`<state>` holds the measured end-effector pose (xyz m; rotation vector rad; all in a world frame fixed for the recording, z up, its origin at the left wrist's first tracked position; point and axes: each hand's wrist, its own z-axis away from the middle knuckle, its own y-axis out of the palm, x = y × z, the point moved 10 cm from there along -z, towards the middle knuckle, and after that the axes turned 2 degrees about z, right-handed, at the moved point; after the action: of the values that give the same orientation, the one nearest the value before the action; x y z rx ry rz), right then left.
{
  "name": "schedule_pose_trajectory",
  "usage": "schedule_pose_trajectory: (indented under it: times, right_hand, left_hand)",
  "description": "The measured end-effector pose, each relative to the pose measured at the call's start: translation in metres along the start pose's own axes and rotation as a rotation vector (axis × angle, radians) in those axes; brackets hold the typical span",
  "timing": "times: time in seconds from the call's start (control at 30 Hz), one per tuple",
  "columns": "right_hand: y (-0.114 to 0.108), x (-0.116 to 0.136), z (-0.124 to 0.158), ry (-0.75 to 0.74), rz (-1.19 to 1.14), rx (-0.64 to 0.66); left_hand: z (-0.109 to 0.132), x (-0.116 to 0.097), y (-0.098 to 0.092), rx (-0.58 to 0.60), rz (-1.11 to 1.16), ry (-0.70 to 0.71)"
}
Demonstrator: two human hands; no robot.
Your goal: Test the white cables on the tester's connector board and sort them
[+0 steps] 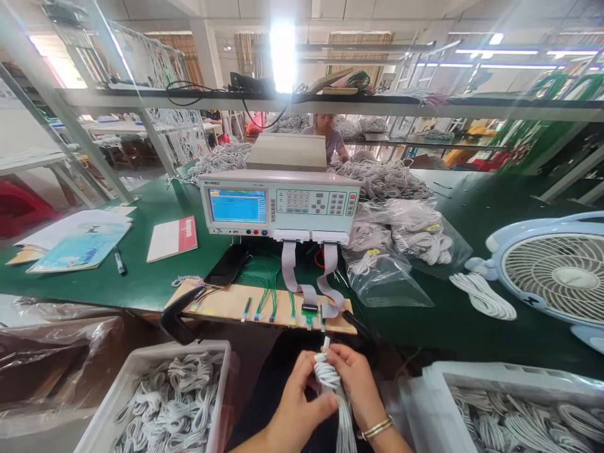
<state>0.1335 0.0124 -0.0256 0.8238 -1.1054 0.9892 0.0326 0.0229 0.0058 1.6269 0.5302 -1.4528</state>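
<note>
Both hands are on one coiled bundle of white cable (329, 376), held upright in front of the wooden board's near edge. My left hand (302, 399) wraps round the bundle from the left, with the thumb across its front. My right hand (350, 377) closes on its upper right side near a white connector (326, 343). The connector points up toward the wooden board (278, 301), which carries green wires and small sockets. Two grey ribbon cables (330, 280) run from the board to a tester (278, 204) with a lit blue screen.
White bins (225, 362) (436, 377) of coiled cables stand at lower left and right. Bagged cables (419, 236), a loose coil (484, 296) and a fan (557, 270) lie right. A black clamp (177, 318) grips the board. A phone (228, 264) rests behind. Another person (333, 141) sits beyond.
</note>
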Motion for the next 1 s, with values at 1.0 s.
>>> schedule_pose_trajectory:
  times: [1.0]
  right_hand:
    - [-0.005, 0.038, -0.015, -0.173, 0.377, 0.061]
  left_hand:
    - [-0.024, 0.041, -0.034, -0.131, 0.263, -0.391]
